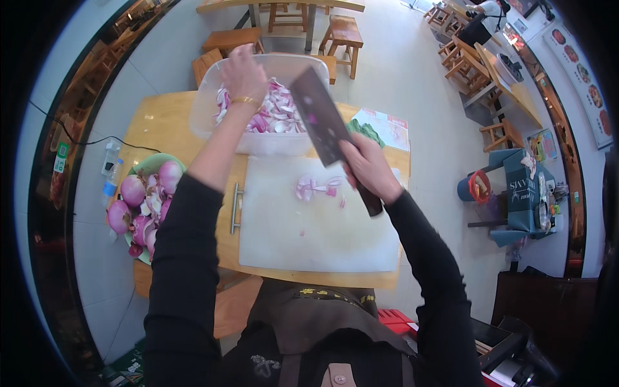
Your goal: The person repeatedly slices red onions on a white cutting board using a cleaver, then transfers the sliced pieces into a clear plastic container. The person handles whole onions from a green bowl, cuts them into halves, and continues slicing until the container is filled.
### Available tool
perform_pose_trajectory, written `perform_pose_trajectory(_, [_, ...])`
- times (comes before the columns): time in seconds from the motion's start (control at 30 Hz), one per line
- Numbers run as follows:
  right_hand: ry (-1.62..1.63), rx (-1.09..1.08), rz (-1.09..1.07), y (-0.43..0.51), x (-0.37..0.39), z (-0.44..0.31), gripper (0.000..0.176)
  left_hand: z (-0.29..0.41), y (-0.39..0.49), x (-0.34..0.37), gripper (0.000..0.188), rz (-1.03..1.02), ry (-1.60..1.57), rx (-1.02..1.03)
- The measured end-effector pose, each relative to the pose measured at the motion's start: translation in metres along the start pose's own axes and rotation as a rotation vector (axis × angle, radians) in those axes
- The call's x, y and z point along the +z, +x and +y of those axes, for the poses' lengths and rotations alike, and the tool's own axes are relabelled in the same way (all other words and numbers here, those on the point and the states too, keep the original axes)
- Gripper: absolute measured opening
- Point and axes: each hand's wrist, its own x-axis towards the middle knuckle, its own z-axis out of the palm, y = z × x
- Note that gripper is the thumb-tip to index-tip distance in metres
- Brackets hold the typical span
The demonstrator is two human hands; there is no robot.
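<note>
My right hand (370,167) grips the handle of a Chinese cleaver (316,118), its broad dark blade raised over the far part of a white cutting board (290,242). Small onion bits cling to the blade. My left hand (245,75), blurred, is over a translucent plastic tub (271,145) just beyond the board; its fingers look apart and nothing shows in them, though the palm is hidden. Cut red onion pieces (283,109) lie in the tub. A few onion slices (312,187) and scraps remain on the board.
At the left, a green basin (145,167) holds several whole red onions (133,190). A plastic bottle (112,181) and a cable (96,143) are near the wall. Green cloth-like material (365,130) sits beside the tub. Wooden stools (344,31) stand beyond; another person (486,24) is far right.
</note>
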Motion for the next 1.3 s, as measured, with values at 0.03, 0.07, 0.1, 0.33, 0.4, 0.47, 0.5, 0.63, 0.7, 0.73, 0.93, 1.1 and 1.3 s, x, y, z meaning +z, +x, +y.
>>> perform_pose_trajectory(0.03, [0.086,0.005,0.036,-0.027,-0.016,0.019,0.021,0.013,-0.01,-0.019,0.027,0.085,-0.109,0.004])
perform_pose_trajectory(0.07, [0.151,0.101,0.135,-0.06,-0.032,0.041,0.024,0.033,-0.033,-0.037,0.028,-0.015,-0.269,0.02])
perform_pose_trajectory(0.1, [0.227,0.178,0.218,-0.087,-0.044,0.064,0.026,0.049,-0.057,-0.065,0.029,-0.108,-0.406,0.045])
perform_pose_trajectory(0.33, [0.334,0.464,0.392,-0.146,-0.037,0.235,0.025,0.055,-0.292,-0.057,0.056,-0.624,-0.428,-0.286])
perform_pose_trajectory(0.4, [0.333,0.448,0.399,-0.133,-0.02,0.244,0.025,0.066,-0.311,-0.035,0.066,-0.613,-0.363,-0.282])
perform_pose_trajectory(0.47, [0.369,0.415,0.364,-0.111,0.0,0.238,0.026,0.087,-0.307,-0.019,0.074,-0.643,-0.326,-0.22])
perform_pose_trajectory(0.5, [0.407,0.402,0.336,-0.103,0.012,0.234,0.026,0.097,-0.308,-0.019,0.075,-0.664,-0.331,-0.204])
perform_pose_trajectory(0.63, [0.272,0.356,0.257,-0.082,0.055,0.236,0.029,0.136,-0.292,-0.024,0.075,-0.65,-0.385,-0.181])
perform_pose_trajectory(0.7, [0.259,0.35,0.205,-0.088,0.082,0.238,0.029,0.144,-0.297,-0.034,0.071,-0.615,-0.419,-0.228])
perform_pose_trajectory(0.73, [0.314,0.359,0.168,-0.093,0.093,0.227,0.029,0.144,-0.304,-0.039,0.068,-0.589,-0.434,-0.265])
perform_pose_trajectory(0.93, [0.385,0.229,0.108,-0.117,0.085,0.137,0.023,0.162,-0.234,-0.095,0.053,-0.33,-0.453,-0.213])
perform_pose_trajectory(1.1, [0.065,-0.02,0.201,-0.022,0.05,0.033,0.029,0.134,-0.091,-0.057,0.046,-0.092,-0.488,-0.095])
perform_pose_trajectory(1.3, [0.002,-0.123,0.249,0.034,0.014,-0.003,0.024,0.027,-0.025,-0.022,0.038,-0.691,0.412,-0.219])
